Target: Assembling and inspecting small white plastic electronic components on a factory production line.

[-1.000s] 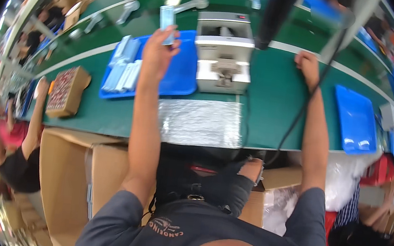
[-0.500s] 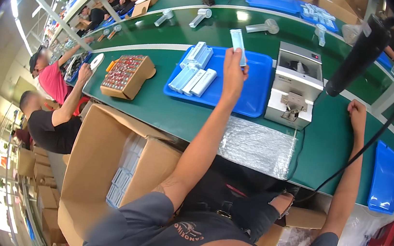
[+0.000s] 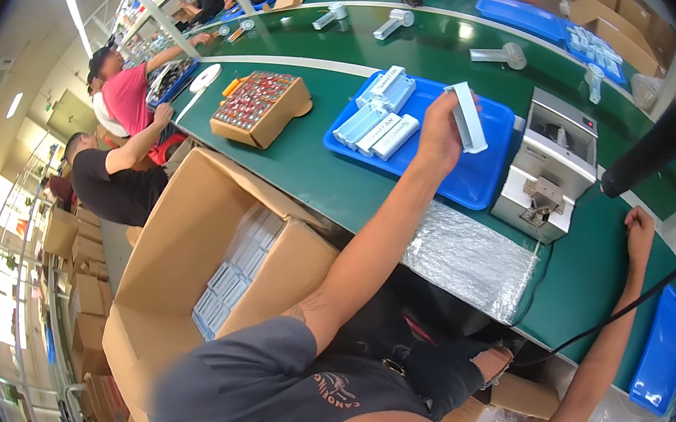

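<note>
My left hand [image 3: 441, 136] is closed around a light blue plastic casing [image 3: 469, 119], long and channel-shaped, held tilted above the right half of a blue tray [image 3: 489, 168]. Several similar light blue casings [image 3: 377, 128], some with dark print, lie piled in the tray's left part. To the right of the tray stands a silver-grey bench machine [image 3: 549, 172] with a metal fixture on its front. Beyond it, my right hand [image 3: 640, 231] rests on the green bench in a loose fist, with nothing seen in it.
A carton of small red-and-silver parts [image 3: 260, 106] sits left of the tray. A large open carton [image 3: 177, 234] holds more blue pieces beside me. A black cylindrical tool [image 3: 654, 147] hangs at right, above a blue tray [image 3: 664, 352]. Handheld-fan-shaped parts [image 3: 501, 56] lie on the green belt.
My left hand has turned the casing from upright to tilted, so its hollow channel shows, and drawn it slightly nearer. The whole view has shifted. My right hand stays resting on the bench.
</note>
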Available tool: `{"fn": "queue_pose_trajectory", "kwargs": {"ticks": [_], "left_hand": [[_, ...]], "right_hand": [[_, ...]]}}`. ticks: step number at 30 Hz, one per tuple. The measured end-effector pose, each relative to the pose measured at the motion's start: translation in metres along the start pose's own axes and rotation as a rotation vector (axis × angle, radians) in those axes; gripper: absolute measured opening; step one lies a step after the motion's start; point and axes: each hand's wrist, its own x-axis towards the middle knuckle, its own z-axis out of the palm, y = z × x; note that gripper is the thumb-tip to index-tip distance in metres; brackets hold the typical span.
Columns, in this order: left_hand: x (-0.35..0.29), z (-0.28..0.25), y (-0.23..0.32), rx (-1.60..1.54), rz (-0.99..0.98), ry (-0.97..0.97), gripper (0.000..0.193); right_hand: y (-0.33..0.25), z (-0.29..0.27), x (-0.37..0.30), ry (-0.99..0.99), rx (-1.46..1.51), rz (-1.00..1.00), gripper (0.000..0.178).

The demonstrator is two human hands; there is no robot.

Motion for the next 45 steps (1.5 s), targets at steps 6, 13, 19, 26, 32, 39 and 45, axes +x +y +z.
{"fn": "queue_pose_trajectory", "kwargs": {"ticks": [6,13,19,26,32,39,45], "left_hand": [[0.000,-0.005,-0.002,-0.148,-0.132,-0.033,0.030],[0.003,-0.006,-0.008,-0.114,-0.084,0.069,0.022],[-0.005,0.009,-0.011,0.004,-0.023,0.129,0.031],[0.000,0.001,-0.013,0.080,-0.013,0.096,0.030],[-0.001,0.005,-0.012,0.097,-0.018,0.091,0.031],[-0.003,0.007,-0.010,0.120,-0.031,0.073,0.032],[-0.004,0.007,-0.008,0.132,-0.045,0.064,0.034]], "right_hand": [[0.015,-0.007,0.002,-0.042,-0.051,-0.001,0.009],[0.029,0.003,0.011,-0.056,-0.041,-0.022,0.010],[0.049,-0.012,0.009,-0.063,-0.070,-0.042,0.011],[0.043,-0.005,0.012,-0.066,-0.076,-0.030,0.012],[0.039,-0.005,0.011,-0.054,-0.104,-0.044,0.010],[0.039,-0.007,0.010,-0.071,-0.097,-0.068,0.009],[0.034,-0.006,0.008,-0.065,-0.109,-0.060,0.009]]}}
